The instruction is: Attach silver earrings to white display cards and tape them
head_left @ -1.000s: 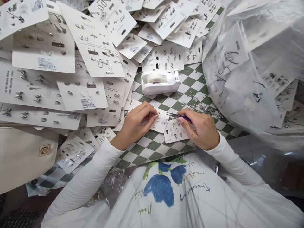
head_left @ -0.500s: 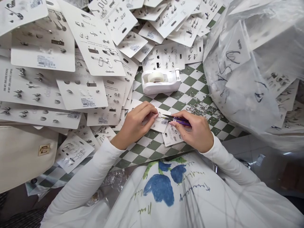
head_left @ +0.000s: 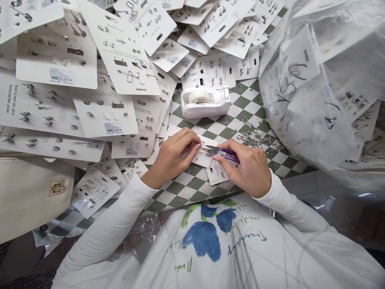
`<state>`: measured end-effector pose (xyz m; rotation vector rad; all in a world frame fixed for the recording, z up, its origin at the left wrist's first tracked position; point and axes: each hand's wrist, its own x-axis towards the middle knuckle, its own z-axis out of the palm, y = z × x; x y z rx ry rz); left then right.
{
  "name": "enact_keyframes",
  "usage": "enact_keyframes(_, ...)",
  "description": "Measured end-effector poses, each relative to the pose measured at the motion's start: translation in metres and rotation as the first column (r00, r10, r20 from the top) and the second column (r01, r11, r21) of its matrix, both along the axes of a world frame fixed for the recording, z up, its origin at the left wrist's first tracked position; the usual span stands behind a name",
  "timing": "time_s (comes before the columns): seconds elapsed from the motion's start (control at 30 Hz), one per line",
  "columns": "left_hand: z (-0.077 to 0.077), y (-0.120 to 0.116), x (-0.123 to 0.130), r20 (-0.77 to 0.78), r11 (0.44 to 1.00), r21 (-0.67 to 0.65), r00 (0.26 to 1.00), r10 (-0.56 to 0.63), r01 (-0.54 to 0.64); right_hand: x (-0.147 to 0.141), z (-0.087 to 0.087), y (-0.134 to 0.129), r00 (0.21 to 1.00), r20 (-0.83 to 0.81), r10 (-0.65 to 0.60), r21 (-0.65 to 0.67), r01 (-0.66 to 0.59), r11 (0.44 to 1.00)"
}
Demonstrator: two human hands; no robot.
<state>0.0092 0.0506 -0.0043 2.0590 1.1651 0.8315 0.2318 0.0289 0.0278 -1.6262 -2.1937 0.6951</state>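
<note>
Purple tweezers (head_left: 229, 154) are gripped in my right hand (head_left: 248, 162), between thumb and fingers. Their dark tips point left, over a small white earring card (head_left: 202, 160), and reach close to the fingertips of my left hand (head_left: 179, 158). Thumb and forefinger of that left hand are pinched together at the card; whatever sits between them is too small to make out. A second white jewelry card (head_left: 217, 173) lies partly under the first, below my right hand. Several small metal pieces (head_left: 255, 138) are scattered on the checkered table just beyond my right hand.
A white tape dispenser (head_left: 205, 108) stands beyond my hands. Overlapping jewelry cards (head_left: 105, 116) pile up at left and back. A large clear plastic bag (head_left: 313, 120) full of cards bulges at right. A cream bag (head_left: 33, 196) lies at left, near the table edge.
The tweezers have turned slightly in my right hand, and their two purple arms now show apart. My left hand keeps its pinch at the card. The whole view has shifted a little.
</note>
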Motion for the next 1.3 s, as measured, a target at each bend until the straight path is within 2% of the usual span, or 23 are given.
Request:
enact_keyframes(0.57, -0.002, -0.001, 0.0, 0.01, 1.0, 0.005, 1.0, 0.001, -0.001, -0.006, -0.01, 0.004, 0.999, -0.042, -0.028, -0.067, 0.025, 0.997)
enact_keyframes(0.87, -0.003, 0.0, -0.001, 0.011, 1.0, 0.007, 1.0, 0.004, -0.004, -0.006, -0.013, 0.003, 0.998, -0.053, -0.037, -0.04, 0.035, 0.999)
enact_keyframes(1.03, -0.001, -0.001, 0.0, 0.04, 0.999, -0.013, 0.999, 0.033, -0.033, -0.003, -0.007, 0.002, 0.996, -0.083, -0.043, -0.015, 0.042, 0.999)
enact_keyframes(1.13, 0.001, -0.001, 0.0, 0.055, 0.999, -0.027, 0.998, 0.043, -0.041, 0.006, -0.007, 0.011, 0.988, -0.132, -0.078, 0.064, 0.087, 0.994)
enact_keyframes(1.2, 0.001, -0.001, 0.0, 0.06, 0.999, -0.034, 0.998, 0.034, -0.032, 0.014, -0.012, 0.022, 0.988, -0.129, -0.084, 0.191, 0.108, 0.976)
enact_keyframes(1.3, 0.002, -0.001, 0.0, 0.067, 0.998, -0.048, 0.997, 0.032, -0.028, 0.027, -0.025, 0.036, 0.996, 0.023, -0.087, 0.373, 0.072, 0.925)
